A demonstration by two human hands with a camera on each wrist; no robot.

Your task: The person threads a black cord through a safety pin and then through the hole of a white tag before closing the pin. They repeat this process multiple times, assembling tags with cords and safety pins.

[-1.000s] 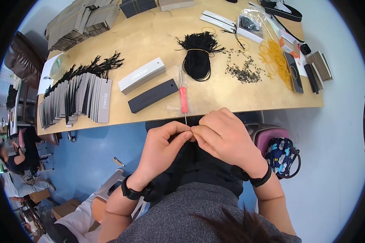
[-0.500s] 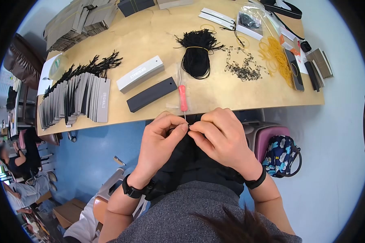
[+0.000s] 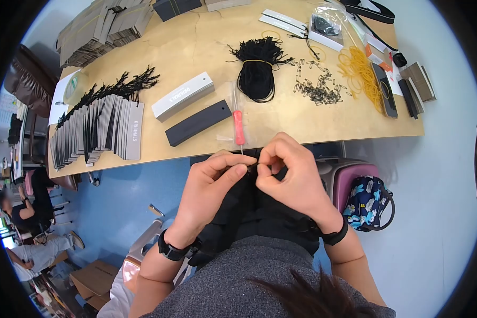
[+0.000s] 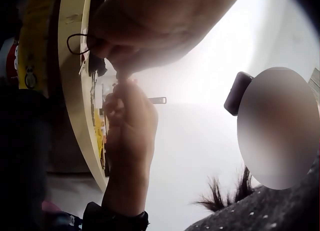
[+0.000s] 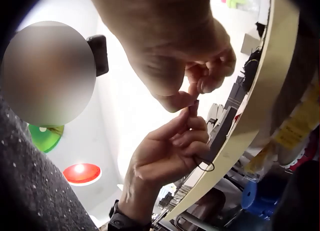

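Note:
My left hand pinches a thin black cord between thumb and forefinger, just off the table's front edge. A small loop of the black cord sticks out beneath its curled fingers in the right wrist view. Close against those fingertips, my right hand pinches the cord's other part, thumb and forefinger bent into a ring. Most of the cord is hidden by the fingers. A red-handled screwdriver lies just beyond the hands, its shaft pointing toward them over the table edge.
On the table lie a banded bundle of black cords, scattered small metal clips, yellow rubber bands and a phone. Grey tags with cords, a white box and a black box are at left.
Both hands have shifted slightly right. My right hand has turned, its thumb and forefinger curling more tightly, and its fingertips have drawn a little away from the left ones.

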